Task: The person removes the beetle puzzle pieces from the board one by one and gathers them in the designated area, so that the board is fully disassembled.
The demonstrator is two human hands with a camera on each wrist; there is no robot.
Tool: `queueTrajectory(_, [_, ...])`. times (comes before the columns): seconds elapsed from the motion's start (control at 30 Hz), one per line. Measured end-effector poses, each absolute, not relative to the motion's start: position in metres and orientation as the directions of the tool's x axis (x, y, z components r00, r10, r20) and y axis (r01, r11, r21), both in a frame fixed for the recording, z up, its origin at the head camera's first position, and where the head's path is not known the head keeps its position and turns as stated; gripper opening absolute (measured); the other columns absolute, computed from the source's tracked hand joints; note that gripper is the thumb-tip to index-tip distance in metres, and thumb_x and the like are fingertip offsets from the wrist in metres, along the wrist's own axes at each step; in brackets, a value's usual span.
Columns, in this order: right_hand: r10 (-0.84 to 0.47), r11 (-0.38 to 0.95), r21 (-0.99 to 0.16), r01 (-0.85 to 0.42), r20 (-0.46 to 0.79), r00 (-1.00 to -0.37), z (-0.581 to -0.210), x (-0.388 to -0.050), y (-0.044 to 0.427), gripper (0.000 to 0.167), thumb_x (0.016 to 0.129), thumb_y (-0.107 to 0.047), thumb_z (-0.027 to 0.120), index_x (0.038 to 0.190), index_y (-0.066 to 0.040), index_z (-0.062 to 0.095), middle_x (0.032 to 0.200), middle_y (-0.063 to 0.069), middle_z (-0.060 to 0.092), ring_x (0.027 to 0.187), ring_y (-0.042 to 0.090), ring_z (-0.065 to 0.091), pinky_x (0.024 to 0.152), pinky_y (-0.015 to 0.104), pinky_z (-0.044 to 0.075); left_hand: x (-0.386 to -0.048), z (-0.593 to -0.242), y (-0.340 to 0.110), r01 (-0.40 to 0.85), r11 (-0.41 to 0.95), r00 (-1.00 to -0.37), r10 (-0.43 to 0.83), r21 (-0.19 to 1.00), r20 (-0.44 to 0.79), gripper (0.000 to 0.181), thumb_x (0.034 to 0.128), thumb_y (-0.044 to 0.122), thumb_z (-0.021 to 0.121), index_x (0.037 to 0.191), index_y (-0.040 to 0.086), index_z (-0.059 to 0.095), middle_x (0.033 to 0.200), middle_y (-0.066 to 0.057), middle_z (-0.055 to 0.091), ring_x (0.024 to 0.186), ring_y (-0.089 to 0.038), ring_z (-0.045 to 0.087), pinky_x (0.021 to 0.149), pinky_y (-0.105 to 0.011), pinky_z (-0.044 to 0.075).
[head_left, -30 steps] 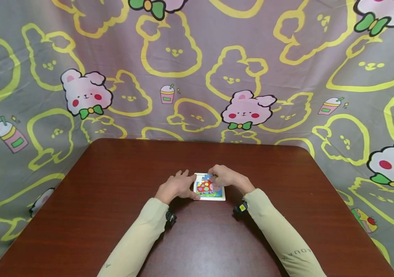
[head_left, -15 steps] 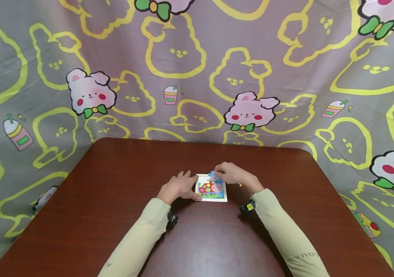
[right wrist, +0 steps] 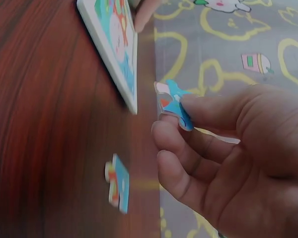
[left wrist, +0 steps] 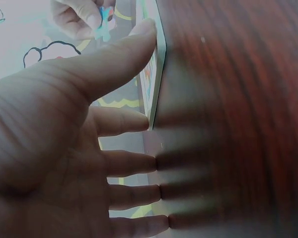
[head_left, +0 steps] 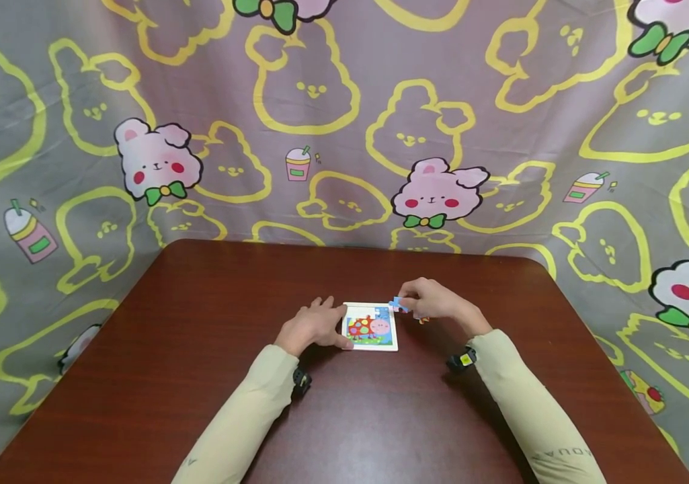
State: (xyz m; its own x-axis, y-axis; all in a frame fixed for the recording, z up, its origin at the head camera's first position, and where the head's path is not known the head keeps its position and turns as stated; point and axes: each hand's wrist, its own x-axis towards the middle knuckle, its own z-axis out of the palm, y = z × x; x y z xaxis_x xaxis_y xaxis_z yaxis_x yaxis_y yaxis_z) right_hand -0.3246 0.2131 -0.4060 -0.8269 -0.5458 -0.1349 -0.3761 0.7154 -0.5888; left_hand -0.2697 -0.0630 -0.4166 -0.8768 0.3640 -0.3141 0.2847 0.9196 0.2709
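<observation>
A small white-framed jigsaw puzzle (head_left: 371, 348) lies flat on the table, showing a red spotted body and a round pink face. White backing shows at its upper left. My left hand (head_left: 312, 325) rests along the left side with straight, spread fingers; the thumb lies on the near left corner, and the index fingertip touches the frame in the left wrist view. To the right, my right hand (head_left: 437, 300) pinches a blue puzzle piece (right wrist: 178, 105) between thumb and fingers, raised off the table. Below it in the right wrist view lies a loose puzzle piece (right wrist: 120, 183).
The dark brown wooden table (head_left: 247, 275) reaches back to a grey cloth (head_left: 332, 87) printed with yellow outlines and pink rabbit heads. Black wrist cameras sit at both cuffs, the right one (head_left: 462, 359) low over the table.
My right hand has lifted the blue piece from the top of the puzzle and carried it right, past the frame's edge. White backing now shows there. The left hand stays in place.
</observation>
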Motion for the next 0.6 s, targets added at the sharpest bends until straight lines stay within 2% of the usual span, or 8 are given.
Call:
queueTrajectory(0.23, [-0.537,0.724,-0.585,-0.365,-0.146,-0.831,-0.403,-0.327,0.234,0.011,0.098,-0.015,0.059,0.094,-0.008,0.067,0.075,0.009,0.064,0.063,0.018,0.06,0.057,0.03,0.051,-0.271,-0.417,-0.064,0.28,0.921,-0.875,0.36,0.27,-0.323,0.088,0.085,0.056,0.069,0.155,0.019,0.031,0.164,-0.015,0.019,0.151,-0.04,0.015,0.119,-0.058,0.022])
queueTrajectory(0.6, [-0.506,0.769,-0.552,-0.323,-0.216,-0.835,-0.405,-0.332,0.269,0.007,0.098,-0.012,0.06,0.095,-0.007,0.064,0.077,0.005,0.062,0.063,0.018,0.06,0.057,0.033,0.053,-0.271,-0.418,-0.063,0.288,0.92,-0.876,0.365,0.268,-0.314,0.087,0.0854,0.055,0.069,0.155,0.018,0.032,0.163,-0.016,0.02,0.151,-0.04,0.015,0.119,-0.058,0.022])
